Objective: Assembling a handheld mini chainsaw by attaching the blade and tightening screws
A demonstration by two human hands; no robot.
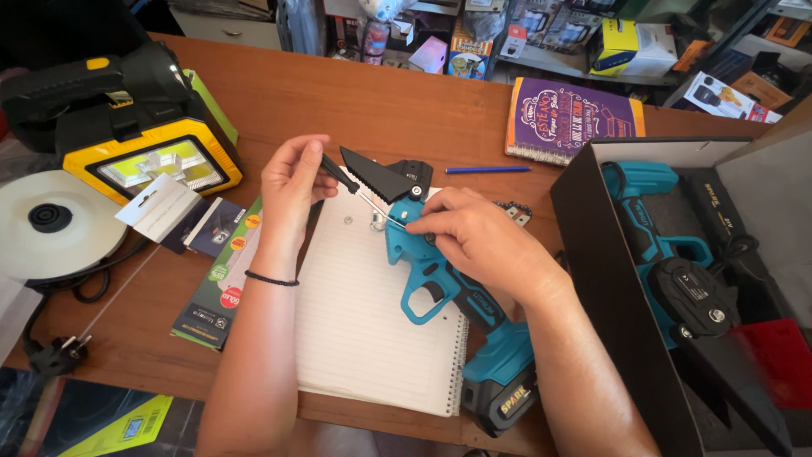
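Note:
A teal cordless mini chainsaw (440,283) lies on a white spiral notebook (372,338) on the wooden table, its black battery toward me and its black toothed guard pointing up-left. My left hand (292,182) grips a small black-handled screwdriver (342,176), its thin shaft angled down toward the saw's head. My right hand (474,237) rests on the saw body, fingertips pinched at the screwdriver tip near the head. A small nut or washer (348,219) lies loose on the notebook page beside the tool.
A yellow and black work light (127,127) and a white disc with a cable (51,224) sit at left, with packaging cards (216,279) beside them. A blue pen (486,169) and purple notebook (571,118) lie beyond. At right an open black box (617,279) holds another teal saw.

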